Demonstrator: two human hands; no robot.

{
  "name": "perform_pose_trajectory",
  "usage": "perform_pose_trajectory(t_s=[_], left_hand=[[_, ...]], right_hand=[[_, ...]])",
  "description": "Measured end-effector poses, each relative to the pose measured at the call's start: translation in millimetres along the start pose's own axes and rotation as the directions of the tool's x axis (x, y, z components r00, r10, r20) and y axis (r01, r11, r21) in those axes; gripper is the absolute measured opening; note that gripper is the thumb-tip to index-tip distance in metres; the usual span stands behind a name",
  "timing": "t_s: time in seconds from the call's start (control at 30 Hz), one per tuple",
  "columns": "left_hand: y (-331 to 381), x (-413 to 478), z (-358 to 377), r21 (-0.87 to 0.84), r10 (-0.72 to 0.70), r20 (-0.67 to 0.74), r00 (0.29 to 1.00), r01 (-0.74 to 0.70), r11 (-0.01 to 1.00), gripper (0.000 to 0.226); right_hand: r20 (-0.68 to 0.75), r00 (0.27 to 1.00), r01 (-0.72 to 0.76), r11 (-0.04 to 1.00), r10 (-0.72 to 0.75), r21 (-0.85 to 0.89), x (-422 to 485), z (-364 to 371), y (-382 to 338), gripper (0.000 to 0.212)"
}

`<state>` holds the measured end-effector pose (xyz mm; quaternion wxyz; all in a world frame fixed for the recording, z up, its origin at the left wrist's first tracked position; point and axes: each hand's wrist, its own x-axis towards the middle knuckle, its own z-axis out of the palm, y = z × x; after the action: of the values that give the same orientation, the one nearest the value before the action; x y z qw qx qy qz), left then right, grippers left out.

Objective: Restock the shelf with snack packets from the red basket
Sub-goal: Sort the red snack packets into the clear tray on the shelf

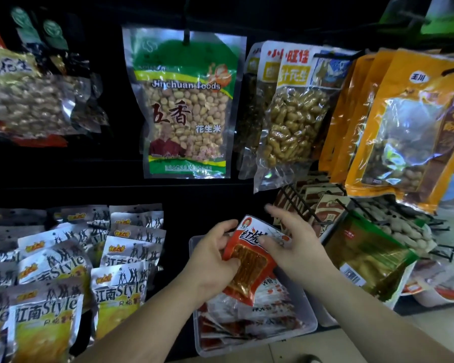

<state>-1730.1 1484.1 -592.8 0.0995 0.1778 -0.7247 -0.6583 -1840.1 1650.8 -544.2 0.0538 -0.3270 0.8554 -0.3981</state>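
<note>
Two forearms reach in from the near edge; the left grip curls round the left side of a red snack packet, the right grip pinches its top, thumb in front, just above a clear tub of like packets, below a hanging peanut bag

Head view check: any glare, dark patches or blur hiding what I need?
Head view: glare whitens the orange packet; the shelf backing is nearly black; the right hand is motion-blurred at its fingertips by the red snack packet.

Dim dark shelving, glare on plastic packets, wide-angle bending at edges, soft corners
</note>
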Motion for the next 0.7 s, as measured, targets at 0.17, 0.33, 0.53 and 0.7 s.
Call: perform_pose_trajectory(t_s=[0.17, 0.33, 0.53, 0.7], left_hand=[[-24.5, 23.4, -3.2, 0.056, -0.078, -0.134, 0.988, 0.086, 0.995, 0.074], [-52.7, 46.9, -8.8, 0.057, -0.106, -0.222, 0.969, 0.121, 0.991, 0.068], [-77.4, 61.4, -1.4, 0.036, -0.124, -0.234, 0.964, 0.136, 0.99, 0.066], [-91.1, 73.6, -4.3, -0.03, -0.129, -0.283, 0.95, 0.126, 0.992, 0.065]], right_hand=[[0.032, 0.999, 0.014, 0.991, -0.01, -0.131, 32.9, 25.0, 31.1, 0.012], [0.14, 0.986, 0.133, 0.912, -0.085, -0.389, 54.6, 38.2, 70.9, 0.02], [0.613, 0.691, 0.249, 0.67, 0.383, -0.7, 64.9, 77.7, 84.4, 0.021], [0.431, 0.863, 0.031, 0.823, 0.264, -0.567, 84.0, 100.3, 99.5, 0.021]])
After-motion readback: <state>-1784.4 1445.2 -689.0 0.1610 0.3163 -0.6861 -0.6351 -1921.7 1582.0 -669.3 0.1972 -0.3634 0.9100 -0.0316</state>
